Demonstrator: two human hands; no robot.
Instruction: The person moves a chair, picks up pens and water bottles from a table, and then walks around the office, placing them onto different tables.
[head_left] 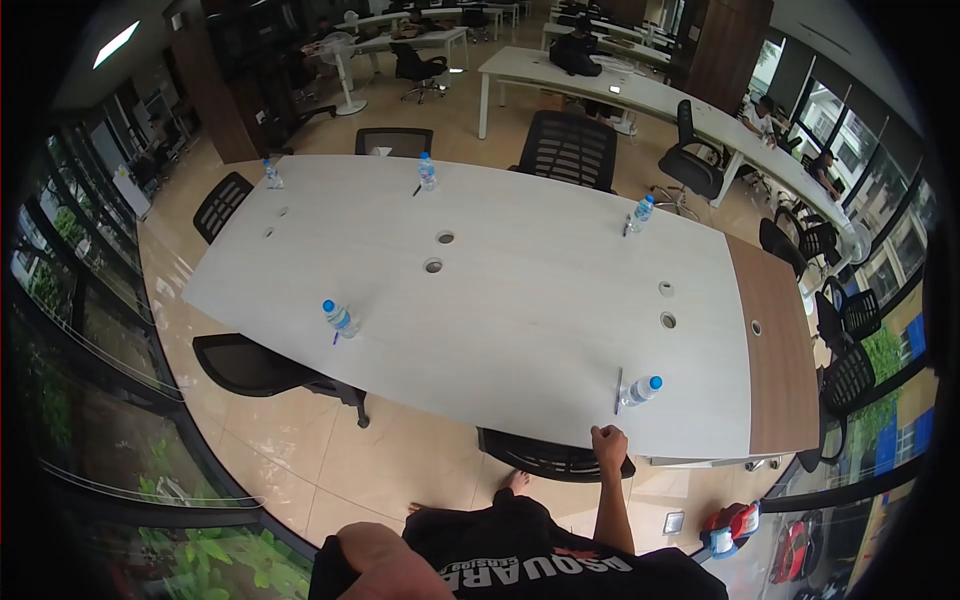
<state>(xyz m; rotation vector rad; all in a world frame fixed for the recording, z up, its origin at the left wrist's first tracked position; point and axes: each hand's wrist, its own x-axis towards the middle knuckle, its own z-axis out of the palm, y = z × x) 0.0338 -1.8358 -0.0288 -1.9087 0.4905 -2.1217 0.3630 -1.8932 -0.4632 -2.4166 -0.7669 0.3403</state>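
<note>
My right hand (609, 446) is curled closed at the near edge of the long white table (540, 310), overlapping the back of a black chair (545, 458). Whatever it may hold is hidden in the fingers. Just beyond it, a water bottle (640, 391) with a blue cap stands on the tabletop, and a pen (618, 391) lies close to its left side. My left arm (385, 560) is bent up toward the camera, so its hand is out of the picture.
More blue-capped bottles stand around the table, including a near-left bottle (340, 318) and a far-right bottle (640, 214). Black chairs (265, 366) surround it. A brown wood panel (775, 350) forms the right end. People sit at a long desk (700, 125) behind.
</note>
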